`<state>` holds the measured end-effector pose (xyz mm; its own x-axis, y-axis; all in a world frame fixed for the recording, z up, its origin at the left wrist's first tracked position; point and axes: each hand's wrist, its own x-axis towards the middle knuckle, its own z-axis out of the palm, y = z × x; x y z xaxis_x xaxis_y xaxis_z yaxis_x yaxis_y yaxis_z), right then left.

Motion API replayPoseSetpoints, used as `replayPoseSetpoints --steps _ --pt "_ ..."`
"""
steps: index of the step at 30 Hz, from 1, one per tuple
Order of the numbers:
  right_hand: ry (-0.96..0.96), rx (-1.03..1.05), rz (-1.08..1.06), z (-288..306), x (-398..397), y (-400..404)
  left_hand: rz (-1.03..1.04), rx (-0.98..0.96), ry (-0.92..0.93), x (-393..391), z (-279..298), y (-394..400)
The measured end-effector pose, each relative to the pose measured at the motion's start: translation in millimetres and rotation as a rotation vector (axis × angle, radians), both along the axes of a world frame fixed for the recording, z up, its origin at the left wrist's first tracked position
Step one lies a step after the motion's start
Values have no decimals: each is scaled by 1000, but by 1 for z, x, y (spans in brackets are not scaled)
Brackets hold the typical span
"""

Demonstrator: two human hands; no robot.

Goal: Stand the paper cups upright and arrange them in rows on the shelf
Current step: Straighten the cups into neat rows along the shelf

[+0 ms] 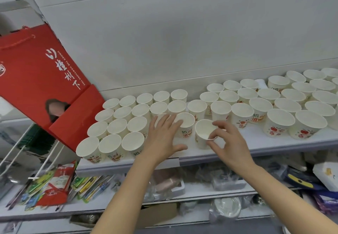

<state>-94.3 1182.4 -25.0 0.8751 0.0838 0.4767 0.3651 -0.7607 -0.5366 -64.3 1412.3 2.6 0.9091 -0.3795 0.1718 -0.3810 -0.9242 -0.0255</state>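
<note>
Several white paper cups with red print stand upright on a white shelf [256, 142]. On the left they form neat rows [117, 120]; on the right a looser group [285, 105] spreads toward the edge. My left hand [162, 135] lies flat with straight fingers over a cup, fingertips reaching the rim of another cup [186, 122]. My right hand [226, 138] pinches the near rim of a single cup [203, 131] that stands apart at the shelf front, slightly tilted.
A red gift bag [42, 80] leans at the shelf's left end, against the cup rows. A grey panel [182, 32] backs the shelf. Below, lower shelves hold snack packets [58, 184], plastic-wrapped goods [226, 210] and boxes [327, 175].
</note>
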Motion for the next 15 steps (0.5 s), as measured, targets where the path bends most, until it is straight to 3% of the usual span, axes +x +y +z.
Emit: replayPoseSetpoints --steps 6,15 --pt "111 -72 45 -2 0 43 23 49 15 -12 0 22" --pt "114 -121 25 1 -5 60 5 23 49 -7 -12 33"
